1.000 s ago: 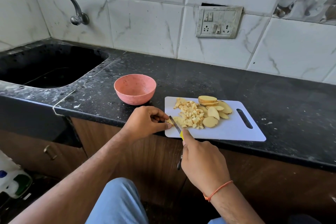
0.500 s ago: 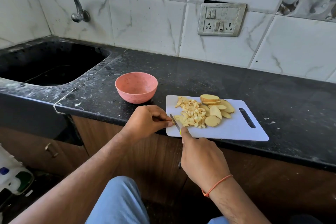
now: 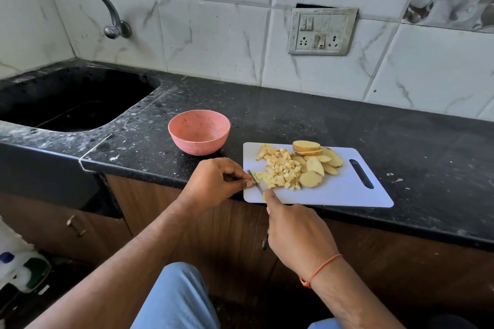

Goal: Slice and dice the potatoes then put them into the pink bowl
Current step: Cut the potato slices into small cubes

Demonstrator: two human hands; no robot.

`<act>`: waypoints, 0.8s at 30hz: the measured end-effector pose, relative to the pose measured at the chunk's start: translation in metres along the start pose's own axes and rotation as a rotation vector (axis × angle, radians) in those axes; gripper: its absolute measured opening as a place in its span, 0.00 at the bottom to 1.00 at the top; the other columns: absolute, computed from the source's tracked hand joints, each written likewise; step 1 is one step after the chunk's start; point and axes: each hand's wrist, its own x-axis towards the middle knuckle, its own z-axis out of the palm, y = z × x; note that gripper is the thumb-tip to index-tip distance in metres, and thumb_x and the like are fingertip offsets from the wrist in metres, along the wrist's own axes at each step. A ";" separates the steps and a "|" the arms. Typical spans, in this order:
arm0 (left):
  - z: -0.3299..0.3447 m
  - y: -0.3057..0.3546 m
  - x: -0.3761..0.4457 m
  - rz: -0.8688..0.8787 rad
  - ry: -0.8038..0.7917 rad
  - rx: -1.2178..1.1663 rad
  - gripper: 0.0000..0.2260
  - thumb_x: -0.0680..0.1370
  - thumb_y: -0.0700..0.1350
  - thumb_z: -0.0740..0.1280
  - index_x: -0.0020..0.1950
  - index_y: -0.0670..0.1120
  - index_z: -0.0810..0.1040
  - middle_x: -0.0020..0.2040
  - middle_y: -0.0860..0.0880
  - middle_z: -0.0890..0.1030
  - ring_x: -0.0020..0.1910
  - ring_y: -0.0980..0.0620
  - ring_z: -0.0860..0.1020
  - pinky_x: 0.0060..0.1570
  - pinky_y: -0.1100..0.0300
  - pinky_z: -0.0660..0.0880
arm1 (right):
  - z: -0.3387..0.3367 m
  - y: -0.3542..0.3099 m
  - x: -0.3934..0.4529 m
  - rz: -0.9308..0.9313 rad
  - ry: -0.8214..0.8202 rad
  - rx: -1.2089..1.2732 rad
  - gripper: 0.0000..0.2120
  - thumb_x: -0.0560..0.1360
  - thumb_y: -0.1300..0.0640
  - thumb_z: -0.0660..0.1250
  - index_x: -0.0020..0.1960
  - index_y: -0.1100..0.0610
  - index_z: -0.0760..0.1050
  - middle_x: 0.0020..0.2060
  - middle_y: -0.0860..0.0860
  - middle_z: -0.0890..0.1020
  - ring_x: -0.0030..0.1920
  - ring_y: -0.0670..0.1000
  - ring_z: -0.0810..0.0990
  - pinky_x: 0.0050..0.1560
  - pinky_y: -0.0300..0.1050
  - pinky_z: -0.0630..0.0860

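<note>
barely shifted from a second ago: left hand still pinching a small potato piece at the white plastic cutting board's near-left corner, right hand wrapped round the knife, mid-dice. pale yellow cubes heaped mid-board, skin-edged slices uncut beside them. speckled pink bowl on the black tabletop, seemingly unfilled.

One pink bowl, one cutting board, one knife are counted; potato slices perhaps nine; dice uncounted.
</note>
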 end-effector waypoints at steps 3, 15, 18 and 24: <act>0.000 0.001 0.000 -0.017 -0.006 0.004 0.05 0.73 0.48 0.82 0.48 0.54 0.91 0.48 0.60 0.86 0.48 0.59 0.85 0.52 0.55 0.84 | -0.004 0.008 -0.013 0.002 -0.015 -0.028 0.27 0.86 0.53 0.54 0.84 0.46 0.50 0.33 0.47 0.73 0.32 0.46 0.71 0.28 0.42 0.63; -0.001 0.003 0.001 -0.057 -0.028 0.003 0.06 0.74 0.49 0.82 0.49 0.55 0.90 0.48 0.62 0.86 0.47 0.60 0.85 0.49 0.61 0.83 | -0.002 0.043 -0.022 0.045 0.019 0.023 0.24 0.87 0.47 0.51 0.83 0.41 0.54 0.30 0.47 0.75 0.30 0.47 0.75 0.30 0.44 0.74; -0.002 0.003 0.000 -0.082 -0.042 0.002 0.06 0.74 0.50 0.82 0.49 0.56 0.89 0.47 0.61 0.87 0.46 0.59 0.85 0.48 0.62 0.83 | -0.004 0.057 -0.005 0.062 0.021 0.217 0.22 0.87 0.48 0.54 0.80 0.39 0.63 0.26 0.44 0.74 0.29 0.44 0.77 0.31 0.37 0.72; -0.005 0.002 0.004 -0.112 -0.071 -0.025 0.11 0.72 0.52 0.83 0.52 0.55 0.87 0.46 0.58 0.87 0.46 0.56 0.85 0.51 0.59 0.84 | -0.007 0.108 0.021 0.200 0.017 0.698 0.17 0.86 0.50 0.60 0.73 0.37 0.72 0.23 0.41 0.71 0.28 0.46 0.65 0.33 0.43 0.64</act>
